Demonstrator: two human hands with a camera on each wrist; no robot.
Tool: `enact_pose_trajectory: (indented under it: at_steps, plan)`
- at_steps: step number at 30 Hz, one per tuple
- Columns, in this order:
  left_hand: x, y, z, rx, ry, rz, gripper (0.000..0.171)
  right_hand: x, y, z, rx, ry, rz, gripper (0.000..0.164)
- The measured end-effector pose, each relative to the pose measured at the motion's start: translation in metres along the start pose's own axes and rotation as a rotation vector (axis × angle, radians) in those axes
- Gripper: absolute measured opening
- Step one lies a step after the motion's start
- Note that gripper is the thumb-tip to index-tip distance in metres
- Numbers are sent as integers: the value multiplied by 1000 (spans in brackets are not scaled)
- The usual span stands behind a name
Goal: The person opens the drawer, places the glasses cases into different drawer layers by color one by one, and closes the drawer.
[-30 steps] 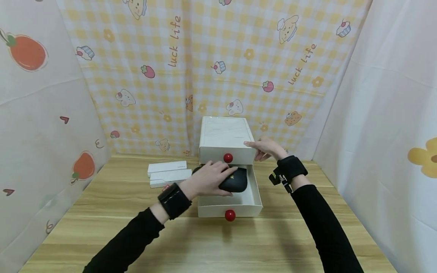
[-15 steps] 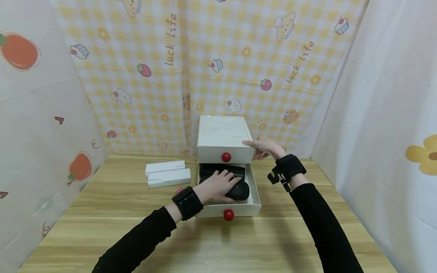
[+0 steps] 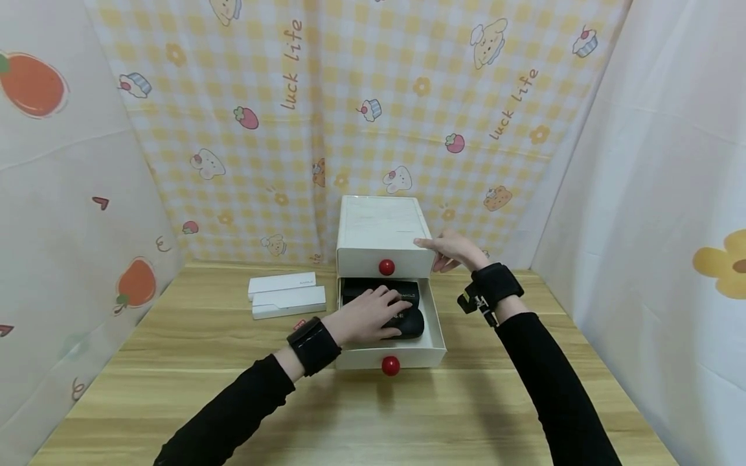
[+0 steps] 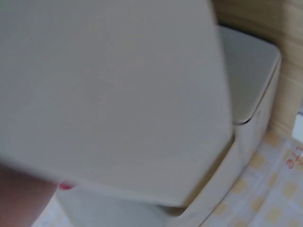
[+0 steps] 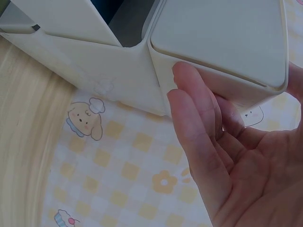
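A white box with two drawers stands at the table's back, its lower drawer pulled out. Inside lie a black glasses case and, behind it, another dark case with lettering. My left hand reaches into the drawer and grips the front case from above, fingers at its back edge and thumb towards the front. The palm hides part of both cases. My right hand grips the upper box's right front corner, thumb on top. Its fingers lie along the side in the right wrist view.
Two flat white boxes lie left of the drawers. A small red item lies partly hidden near the left wrist. Red knobs stick out from both drawer fronts. A checked cloth hangs behind the wooden table.
My left hand has lowered the glasses case into the lower drawer, in front of the other case, then shifted slightly left. The right hand stays at the box's corner.
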State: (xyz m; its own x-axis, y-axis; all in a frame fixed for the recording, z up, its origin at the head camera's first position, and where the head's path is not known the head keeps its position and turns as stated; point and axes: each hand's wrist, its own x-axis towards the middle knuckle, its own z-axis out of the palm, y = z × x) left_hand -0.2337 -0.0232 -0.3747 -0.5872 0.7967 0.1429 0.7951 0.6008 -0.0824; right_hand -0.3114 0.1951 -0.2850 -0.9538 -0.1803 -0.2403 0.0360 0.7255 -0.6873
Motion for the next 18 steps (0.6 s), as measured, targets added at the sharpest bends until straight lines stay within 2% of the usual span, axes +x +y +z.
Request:
enact_pose_trajectory:
  at_steps: [2,5,9,12,14,18]
  plan:
    - [-3,4,-6,20,34,40,46,0,0,0,6,-1,1,56]
    - [-9,18,-17,63,102,135,36,-1,0,1,12,-1,5,56]
    - [-20,40,-24,231,231,305,24,-1,1,0,9,2,2,55]
    - [-28,52,-20,400,301,402,16,-2,0,0,2,1,-8,55]
    - [-33,55,-13,490,309,441,13,-2,0,0,-1,1,-11,55]
    - [-39,54,2,608,304,466,14,-2,0,1,1,6,-1,54]
